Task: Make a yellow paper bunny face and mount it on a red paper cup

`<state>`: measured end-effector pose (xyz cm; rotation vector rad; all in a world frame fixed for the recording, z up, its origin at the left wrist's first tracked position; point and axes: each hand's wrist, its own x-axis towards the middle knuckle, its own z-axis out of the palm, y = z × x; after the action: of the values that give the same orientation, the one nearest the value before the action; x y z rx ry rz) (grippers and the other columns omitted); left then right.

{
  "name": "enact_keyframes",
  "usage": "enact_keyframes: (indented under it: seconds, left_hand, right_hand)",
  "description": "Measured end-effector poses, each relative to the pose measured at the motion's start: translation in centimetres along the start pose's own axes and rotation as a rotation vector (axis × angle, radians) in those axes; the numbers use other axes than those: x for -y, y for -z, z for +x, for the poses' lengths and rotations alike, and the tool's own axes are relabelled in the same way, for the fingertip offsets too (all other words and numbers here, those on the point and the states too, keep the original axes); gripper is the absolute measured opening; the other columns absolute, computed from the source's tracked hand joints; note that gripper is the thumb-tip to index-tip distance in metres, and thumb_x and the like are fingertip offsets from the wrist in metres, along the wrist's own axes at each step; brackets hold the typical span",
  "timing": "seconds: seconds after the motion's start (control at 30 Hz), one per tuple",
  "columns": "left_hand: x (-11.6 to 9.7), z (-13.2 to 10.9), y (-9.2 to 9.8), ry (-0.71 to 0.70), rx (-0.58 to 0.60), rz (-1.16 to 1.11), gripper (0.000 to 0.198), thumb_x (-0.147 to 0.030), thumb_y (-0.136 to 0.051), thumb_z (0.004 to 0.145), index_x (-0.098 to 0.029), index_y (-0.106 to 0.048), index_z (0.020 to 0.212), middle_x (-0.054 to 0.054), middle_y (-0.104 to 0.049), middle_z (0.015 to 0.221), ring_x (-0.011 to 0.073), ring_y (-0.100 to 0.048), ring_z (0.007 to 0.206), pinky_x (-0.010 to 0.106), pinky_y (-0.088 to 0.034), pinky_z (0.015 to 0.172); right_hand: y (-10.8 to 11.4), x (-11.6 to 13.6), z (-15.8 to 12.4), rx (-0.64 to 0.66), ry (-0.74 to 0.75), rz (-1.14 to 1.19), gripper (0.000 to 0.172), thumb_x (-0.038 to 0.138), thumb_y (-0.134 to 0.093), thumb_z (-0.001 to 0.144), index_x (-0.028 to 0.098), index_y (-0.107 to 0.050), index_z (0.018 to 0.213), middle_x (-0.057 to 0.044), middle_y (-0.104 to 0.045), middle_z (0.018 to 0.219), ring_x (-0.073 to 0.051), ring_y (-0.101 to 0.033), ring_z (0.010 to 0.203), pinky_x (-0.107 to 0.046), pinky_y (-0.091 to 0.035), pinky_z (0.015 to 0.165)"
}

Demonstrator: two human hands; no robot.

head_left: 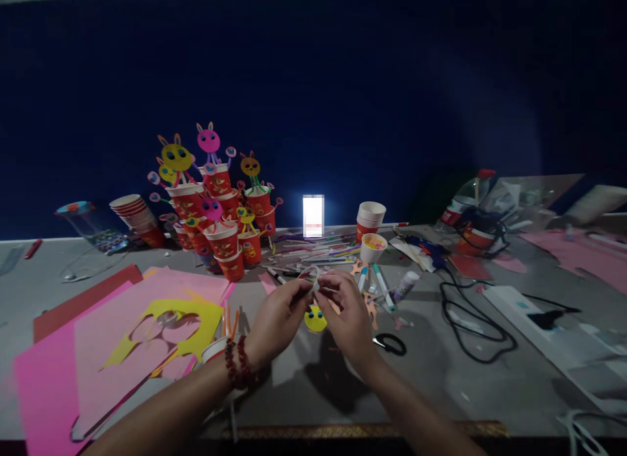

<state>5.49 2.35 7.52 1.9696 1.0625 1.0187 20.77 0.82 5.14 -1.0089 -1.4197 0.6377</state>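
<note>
My left hand [275,317] and my right hand [349,315] meet over the middle of the table, fingertips pinched together. Between them is a thin white curled strip [316,277]; its exact kind is too small to tell. Just below the fingers lies a yellow paper face [315,319] with blue eyes, partly covered by my hands. By my right hand are orange paper cut-outs [371,307], markers [384,288] and black-handled scissors [390,343]. A paper cup with orange straws [230,322] stands behind my left wrist, which wears a beaded bracelet.
Red paper cups with paper animal faces [228,240] are stacked at the back left. Coloured paper sheets [108,345] cover the left side. Pens and sticks [313,250] lie behind my hands, near a bright screen [313,214]. A black cable [448,319] and power strip [529,328] lie right.
</note>
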Motion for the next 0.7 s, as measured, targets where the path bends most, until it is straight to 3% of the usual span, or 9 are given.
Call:
enact_keyframes:
  seconds: [0.17, 0.33, 0.5, 0.6, 0.7]
  left_hand:
    - [-0.1, -0.1, 0.0, 0.033, -0.017, -0.068, 0.009, -0.022, -0.053, 0.092, -0.02, -0.06, 0.097, 0.001, -0.066, 0.085, 0.0152, -0.064, 0.075, 0.024, -0.049, 0.068]
    - [-0.3, -0.3, 0.0, 0.042, 0.0, -0.034, 0.008, -0.019, -0.056, 0.09, -0.02, -0.061, 0.097, 0.001, -0.068, 0.084, 0.0145, -0.064, 0.074, 0.024, -0.048, 0.067]
    - [-0.8, -0.9, -0.1, -0.036, -0.036, 0.144, 0.008, -0.019, -0.057, 0.09, -0.021, -0.063, 0.096, 0.001, -0.07, 0.087, 0.0149, -0.062, 0.075, 0.024, -0.046, 0.068]
    - [-1.0, -1.4, 0.0, -0.068, -0.028, 0.17, 0.009, -0.019, -0.057, 0.091, -0.021, -0.064, 0.095, 0.001, -0.07, 0.085, 0.0145, -0.061, 0.073, 0.024, -0.046, 0.067]
    - [-1.0, -1.6, 0.2, -0.074, -0.047, 0.181, 0.01, -0.018, -0.058, 0.09, -0.021, -0.065, 0.097, 0.001, -0.071, 0.086, 0.0141, -0.061, 0.073, 0.023, -0.046, 0.068]
  right_hand:
    - [0.7, -0.4, -0.1, 0.074, -0.173, 0.164, 0.024, 0.024, -0.063, 0.086, 0.025, -0.055, 0.108, -0.005, -0.064, 0.106, -0.018, -0.067, 0.088, -0.031, -0.056, 0.079]
    - [2.3, 0.5, 0.0, 0.079, -0.119, 0.032, 0.02, 0.024, -0.066, 0.085, 0.024, -0.062, 0.104, -0.004, -0.068, 0.098, -0.02, -0.067, 0.09, -0.032, -0.054, 0.083]
    - [1.9, 0.9, -0.4, 0.082, -0.106, 0.002, 0.017, 0.025, -0.065, 0.087, 0.024, -0.064, 0.104, -0.003, -0.068, 0.1, -0.019, -0.067, 0.09, -0.031, -0.053, 0.082]
    - [1.7, 1.0, -0.5, 0.049, -0.147, 0.021, 0.009, 0.025, -0.065, 0.086, 0.023, -0.064, 0.095, -0.001, -0.067, 0.09, -0.017, -0.065, 0.083, -0.028, -0.053, 0.075]
    - [1.8, 1.2, -0.4, 0.096, -0.124, 0.036, 0.003, 0.024, -0.064, 0.087, 0.022, -0.063, 0.085, 0.0, -0.063, 0.082, -0.016, -0.062, 0.078, -0.026, -0.051, 0.069]
